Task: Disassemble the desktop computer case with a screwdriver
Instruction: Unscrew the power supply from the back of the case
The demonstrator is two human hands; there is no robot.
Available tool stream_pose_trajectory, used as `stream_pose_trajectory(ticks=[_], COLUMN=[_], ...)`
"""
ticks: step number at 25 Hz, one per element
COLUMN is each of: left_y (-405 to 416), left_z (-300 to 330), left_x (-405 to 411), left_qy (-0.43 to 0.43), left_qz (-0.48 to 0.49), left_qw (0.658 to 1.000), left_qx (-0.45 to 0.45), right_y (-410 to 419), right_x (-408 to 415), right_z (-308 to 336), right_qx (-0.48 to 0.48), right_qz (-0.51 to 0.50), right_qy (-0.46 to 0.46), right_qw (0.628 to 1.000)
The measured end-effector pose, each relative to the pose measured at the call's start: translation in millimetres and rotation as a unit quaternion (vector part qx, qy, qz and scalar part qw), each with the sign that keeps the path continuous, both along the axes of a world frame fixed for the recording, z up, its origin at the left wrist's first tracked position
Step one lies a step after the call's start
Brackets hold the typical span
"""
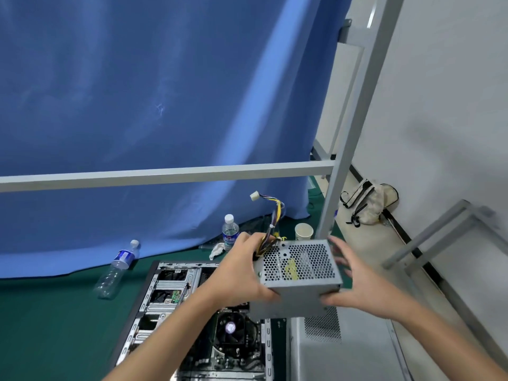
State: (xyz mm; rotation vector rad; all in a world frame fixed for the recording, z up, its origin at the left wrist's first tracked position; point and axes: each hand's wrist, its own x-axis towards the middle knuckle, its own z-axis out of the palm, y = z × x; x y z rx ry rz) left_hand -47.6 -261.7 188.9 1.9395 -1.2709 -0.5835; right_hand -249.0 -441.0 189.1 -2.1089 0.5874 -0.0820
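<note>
A grey perforated power supply box [298, 273] is held in the air above the open computer case [176, 301], which lies flat on the green table. My left hand [239, 270] grips its left side, fingers curled near the cable bundle [275, 221] that rises to a white connector. My right hand [354, 284] holds the right side, thumb under the lower corner and fingers spread behind. Inside the case I see the CPU fan [231, 328] and drive bays. No screwdriver is in view.
The removed grey side panel [343, 358] lies right of the case. Behind stand a water bottle [230, 232], a paper cup [303, 231] and a crumpled tissue; another bottle [116, 270] leans left. A grey frame bar [165, 174] crosses in front of a blue curtain.
</note>
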Motion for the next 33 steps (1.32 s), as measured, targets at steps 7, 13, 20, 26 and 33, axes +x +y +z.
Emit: stream_pose_trajectory(ticks=[7, 13, 20, 26, 33], left_y=[-13.2, -18.8, -31.0, -38.9, -58.6], left_z=[-11.7, -8.2, -22.7, -44.5, -80.7], left_x=[-28.4, -44.1, -49.0, -36.6, -20.5], left_qy=[-0.068, -0.026, -0.034, 0.056, 0.094], left_qz=[0.007, 0.001, 0.007, 0.019, 0.008], left_qw=[0.997, 1.000, 0.999, 0.998, 0.989], left_qx=[0.022, -0.002, 0.011, 0.010, 0.115], right_y=[10.9, -2.4, 2.4, -29.5, -83.2], right_x=[25.0, 35.0, 39.1, 29.8, 16.6], right_z=[22.9, 0.3, -18.5, -33.1, -48.8], right_qx=[-0.249, -0.301, -0.292, -0.201, -0.067], right_qz=[0.149, 0.197, 0.184, 0.132, 0.067], right_qy=[-0.034, 0.062, 0.046, 0.039, 0.056], right_qw=[0.956, 0.931, 0.938, 0.970, 0.994])
